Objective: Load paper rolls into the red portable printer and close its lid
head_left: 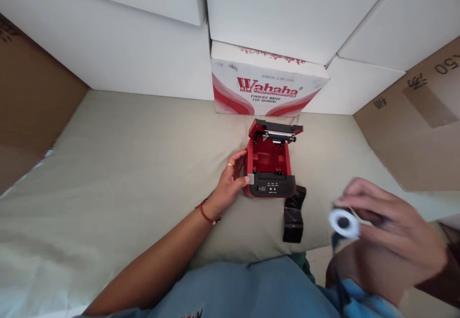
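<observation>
The thermal printer [271,160] touching the left hand [232,179] is red and black, and the roll [354,227] in the right hand [398,220] white, dark-centred.

Smooth plastic printer [271,160], glossy dark strip [293,220], paper-looking roll [354,226], matt cloth sheet [143,164], matt cardboard box [406,141]

Printer [270,162]: placed on cloth [151,164], before Wahaha carton [269,87]; touched at left by left hand [230,181]. Folded strip [293,220]: laid at printer's near right corner. Roll [353,226]: held farther right, in right hand [393,217].
</observation>
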Tool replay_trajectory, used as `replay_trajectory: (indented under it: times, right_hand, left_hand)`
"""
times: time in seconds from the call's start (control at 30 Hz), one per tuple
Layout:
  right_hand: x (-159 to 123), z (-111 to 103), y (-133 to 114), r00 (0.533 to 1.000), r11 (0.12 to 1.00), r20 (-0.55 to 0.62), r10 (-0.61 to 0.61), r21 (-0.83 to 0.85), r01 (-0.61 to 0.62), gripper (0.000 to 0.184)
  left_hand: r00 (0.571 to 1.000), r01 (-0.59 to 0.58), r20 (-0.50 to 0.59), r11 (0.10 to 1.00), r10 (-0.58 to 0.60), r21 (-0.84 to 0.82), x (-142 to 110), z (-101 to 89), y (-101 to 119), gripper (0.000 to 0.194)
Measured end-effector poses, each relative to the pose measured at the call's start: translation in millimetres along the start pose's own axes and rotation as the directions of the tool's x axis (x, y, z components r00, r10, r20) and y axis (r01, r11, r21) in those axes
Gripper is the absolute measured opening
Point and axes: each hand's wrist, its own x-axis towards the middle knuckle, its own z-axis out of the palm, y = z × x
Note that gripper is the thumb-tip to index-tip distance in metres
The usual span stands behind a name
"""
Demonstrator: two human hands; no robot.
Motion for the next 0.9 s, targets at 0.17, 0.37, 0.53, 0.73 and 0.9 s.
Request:
replay_trajectory:
  times: [0.17, 0.37, 0.53, 0.73, 0.9]
  right_hand:
    - [85, 77, 15, 0.981, 0.979, -0.155, 0.114, -0.15, -0.137, 0.032]
    - [132, 105, 16, 0.956, 0.83, -0.133, 0.262, -0.475, -0.294, 0.039]
    - [149, 106, 0, 0.928, 0.729, -0.058, 0.369, -0.601, -0.327, 0.045]
    - [154, 114, 4, 0.904, 0.704, -0.056, 0.424, -0.608, -0.368, 0.049]
    - [119, 107, 6, 0.982, 0.921, -0.134, 0.13, -0.35, -0.17, 0.035]
  left_hand:
    - [1.0, -0.007, 0.009, 1.0, 0.007, 0.009, -1, -0.1, -1, 0.078]
    - [1.0, -0.011, 0.006, 1.0, 0.011, -0.001, 1, -1.0, -3, 0.08]
    - [1.0, -0.018, 0.01, 1.0, 0.018, -0.016, 2, -1.8, -5, 0.08]
    - [1.0, -0.012, 0.013, 1.0, 0.012, -0.025, 2, -1.0, -3, 0.082]
    - [0.999, -0.034, 0.033, 0.999, 0.033, 0.019, 0, -0.2, -2, 0.076]
